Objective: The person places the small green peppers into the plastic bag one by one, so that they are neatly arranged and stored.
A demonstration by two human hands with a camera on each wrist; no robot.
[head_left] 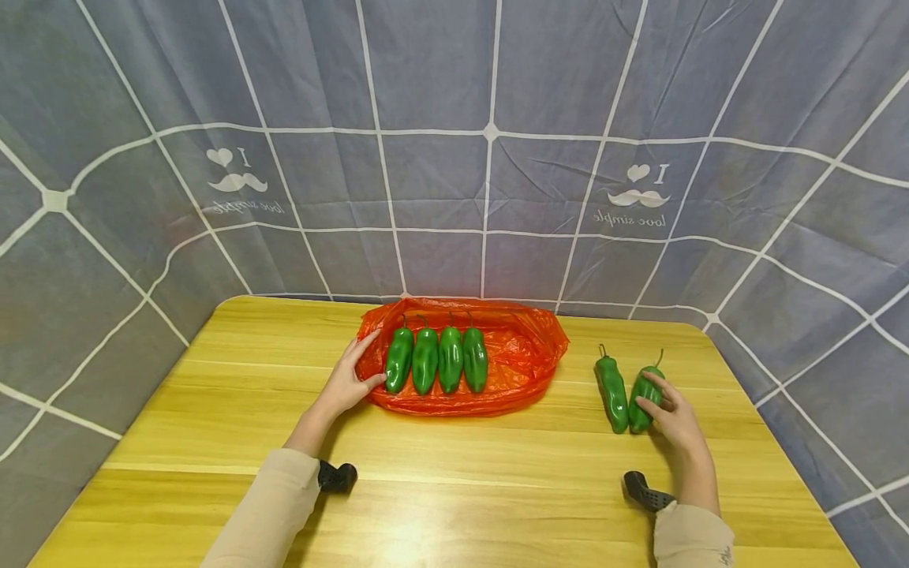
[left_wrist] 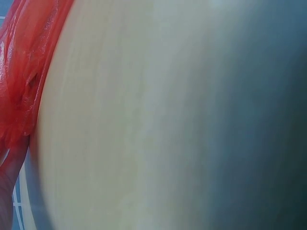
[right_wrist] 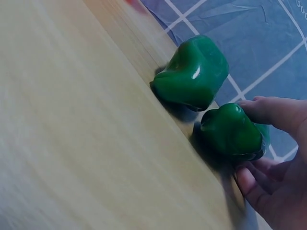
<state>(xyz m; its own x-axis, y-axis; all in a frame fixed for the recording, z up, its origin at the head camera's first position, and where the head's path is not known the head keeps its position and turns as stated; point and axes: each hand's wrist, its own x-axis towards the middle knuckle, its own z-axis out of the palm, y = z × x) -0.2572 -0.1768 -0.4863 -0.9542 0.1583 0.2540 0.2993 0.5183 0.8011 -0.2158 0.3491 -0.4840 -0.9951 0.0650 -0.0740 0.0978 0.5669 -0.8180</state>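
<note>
Several green peppers point(head_left: 424, 361) lie side by side in a spread red plastic bag point(head_left: 514, 371). My left hand point(head_left: 349, 380) is at the bag's left end with fingers spread, thumb and fingertips touching it beside the leftmost pepper. In the left wrist view only part of that hand point(left_wrist: 8, 179) shows, under the bag's edge point(left_wrist: 24, 86). At the right, my right hand point(head_left: 673, 414) holds a green pepper point(head_left: 641, 392) between thumb and fingers. The right wrist view shows this hand point(right_wrist: 280, 158) around the pepper's point(right_wrist: 230, 132) sides. Another pepper point(head_left: 611, 392) lies just left of it.
The wood-grain table point(head_left: 454, 489) extends around the bag and the loose peppers. A grey curtain point(head_left: 440, 181) with white lines hangs behind and at both sides. Black wrist mounts point(head_left: 337, 477) sit at both cuffs.
</note>
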